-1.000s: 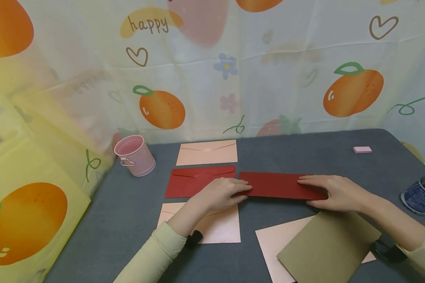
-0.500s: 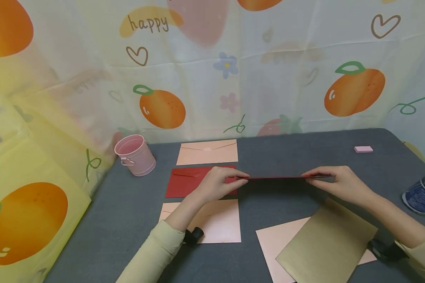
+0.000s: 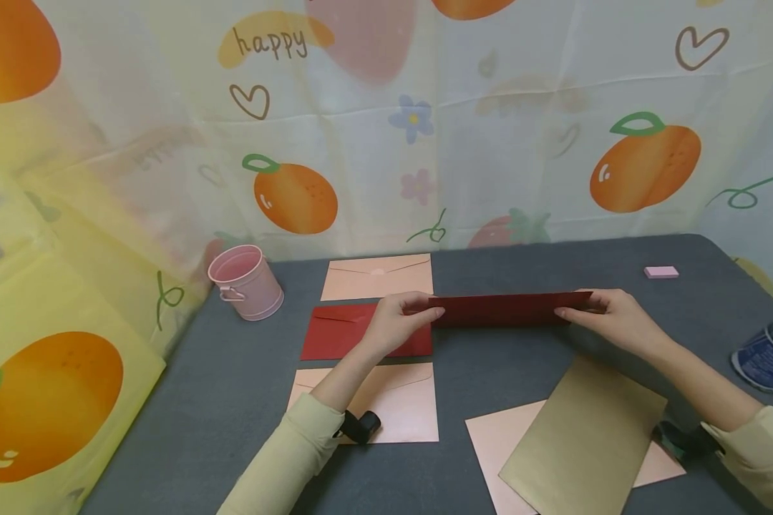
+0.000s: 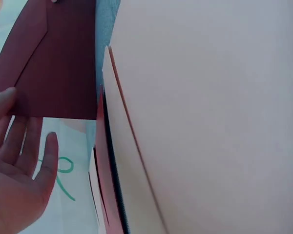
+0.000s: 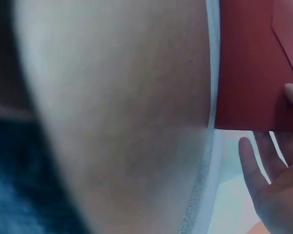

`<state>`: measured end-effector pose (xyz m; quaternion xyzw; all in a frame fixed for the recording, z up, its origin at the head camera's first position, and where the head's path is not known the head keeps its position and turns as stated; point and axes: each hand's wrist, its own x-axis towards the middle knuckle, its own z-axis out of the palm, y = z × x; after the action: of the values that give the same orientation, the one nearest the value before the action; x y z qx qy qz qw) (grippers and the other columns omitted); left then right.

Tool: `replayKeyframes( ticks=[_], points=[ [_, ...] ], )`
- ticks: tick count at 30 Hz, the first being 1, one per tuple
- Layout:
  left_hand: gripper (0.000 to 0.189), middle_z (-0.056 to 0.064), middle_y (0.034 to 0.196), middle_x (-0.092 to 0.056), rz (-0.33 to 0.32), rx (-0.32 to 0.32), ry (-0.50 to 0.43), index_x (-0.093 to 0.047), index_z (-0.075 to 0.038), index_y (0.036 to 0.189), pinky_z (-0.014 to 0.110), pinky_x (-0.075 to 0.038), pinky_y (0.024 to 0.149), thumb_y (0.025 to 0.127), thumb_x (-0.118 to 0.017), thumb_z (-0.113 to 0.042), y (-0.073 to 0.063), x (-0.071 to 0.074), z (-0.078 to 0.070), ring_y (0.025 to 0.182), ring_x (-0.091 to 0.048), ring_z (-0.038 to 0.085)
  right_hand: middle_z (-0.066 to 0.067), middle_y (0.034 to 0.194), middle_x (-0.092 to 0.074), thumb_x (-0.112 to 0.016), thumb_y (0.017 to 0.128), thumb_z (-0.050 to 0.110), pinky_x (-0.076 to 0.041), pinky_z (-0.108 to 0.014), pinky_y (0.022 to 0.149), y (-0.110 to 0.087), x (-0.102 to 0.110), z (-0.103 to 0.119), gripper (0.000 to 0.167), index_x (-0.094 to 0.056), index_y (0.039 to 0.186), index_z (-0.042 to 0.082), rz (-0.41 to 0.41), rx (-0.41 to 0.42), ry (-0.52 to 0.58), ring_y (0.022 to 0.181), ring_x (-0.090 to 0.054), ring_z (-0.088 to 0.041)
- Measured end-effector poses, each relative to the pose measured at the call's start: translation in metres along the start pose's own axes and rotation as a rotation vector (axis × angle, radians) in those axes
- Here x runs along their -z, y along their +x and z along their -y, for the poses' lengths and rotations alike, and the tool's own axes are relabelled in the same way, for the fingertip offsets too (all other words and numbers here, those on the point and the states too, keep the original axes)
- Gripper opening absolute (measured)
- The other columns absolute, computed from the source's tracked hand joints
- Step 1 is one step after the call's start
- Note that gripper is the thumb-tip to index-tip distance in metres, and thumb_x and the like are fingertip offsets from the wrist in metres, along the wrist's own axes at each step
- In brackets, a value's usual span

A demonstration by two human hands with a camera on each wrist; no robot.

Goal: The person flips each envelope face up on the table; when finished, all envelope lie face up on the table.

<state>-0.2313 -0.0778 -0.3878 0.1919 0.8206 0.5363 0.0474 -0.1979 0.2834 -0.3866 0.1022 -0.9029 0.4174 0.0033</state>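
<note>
Above the table, a dark red envelope (image 3: pixel 499 310) is held up by both hands, tilted nearly upright. My left hand (image 3: pixel 393 325) pinches its left end, thumb on the near face. At the other end my right hand (image 3: pixel 618 322) pinches it the same way. Both wrist views show the flap lines on this envelope (image 4: pixel 58 73). A second red envelope (image 3: pixel 335 336) lies flat behind my left hand, between a far pink envelope (image 3: pixel 376 282) and a nearer pink one (image 3: pixel 402 411).
On the right a gold-brown envelope (image 3: pixel 586 436) lies across a pale pink one (image 3: pixel 489 436). A pink bucket (image 3: pixel 251 286) stands at the back left. A pink eraser-like block (image 3: pixel 660 272) and a blue pen holder (image 3: pixel 763 361) are on the right.
Both hands have lifted the red envelope from the table and tipped it, from flat through edge-on to nearly upright. The gold-brown envelope has shifted slightly.
</note>
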Motion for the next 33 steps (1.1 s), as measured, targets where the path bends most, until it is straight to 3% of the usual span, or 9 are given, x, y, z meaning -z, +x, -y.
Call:
replayKeyframes(
  ticks=[11,20,26,33],
  points=[
    [0.019,-0.001,0.102,-0.073,0.006,0.069,0.144,-0.075,-0.01,0.107,0.033,-0.051,0.087,0.09,-0.072,-0.018,0.005,-0.003,0.013,0.102,-0.063,0.017,-0.01,0.107,-0.072,-0.071,0.091,0.031,-0.048,-0.024,0.075,0.006,0.001,-0.013,0.035,-0.071,0.115,0.006,0.045,0.047,-0.118,0.092,-0.057,0.003],
    [0.02,0.001,0.104,-0.072,0.011,0.079,0.218,-0.074,-0.01,0.109,0.037,-0.049,0.09,0.09,-0.071,-0.016,0.007,-0.004,0.016,0.106,-0.061,0.019,-0.006,0.099,-0.073,-0.072,0.09,0.029,-0.05,-0.029,0.074,0.01,0.0,-0.016,0.034,-0.072,0.113,0.006,0.068,0.053,-0.154,0.09,-0.064,-0.01],
    [0.021,0.0,0.101,-0.072,-0.012,0.163,0.086,-0.074,-0.011,0.11,0.031,-0.05,0.083,0.09,-0.071,-0.017,0.01,-0.006,0.014,0.102,-0.061,0.016,-0.004,0.089,-0.072,-0.073,0.089,0.029,-0.049,-0.029,0.066,0.012,0.001,-0.018,0.031,-0.071,0.107,0.004,0.066,-0.001,-0.102,0.078,-0.062,-0.011],
    [0.031,0.011,0.102,-0.069,-0.029,0.26,-0.237,-0.066,0.0,0.121,0.031,-0.056,0.082,0.09,-0.069,-0.006,0.015,-0.012,0.013,0.093,-0.069,0.021,-0.016,0.1,-0.068,-0.071,0.091,0.018,-0.056,-0.024,0.071,0.017,0.005,-0.023,0.047,-0.053,0.121,-0.014,0.084,-0.094,0.146,0.078,-0.068,-0.01]
  ],
)
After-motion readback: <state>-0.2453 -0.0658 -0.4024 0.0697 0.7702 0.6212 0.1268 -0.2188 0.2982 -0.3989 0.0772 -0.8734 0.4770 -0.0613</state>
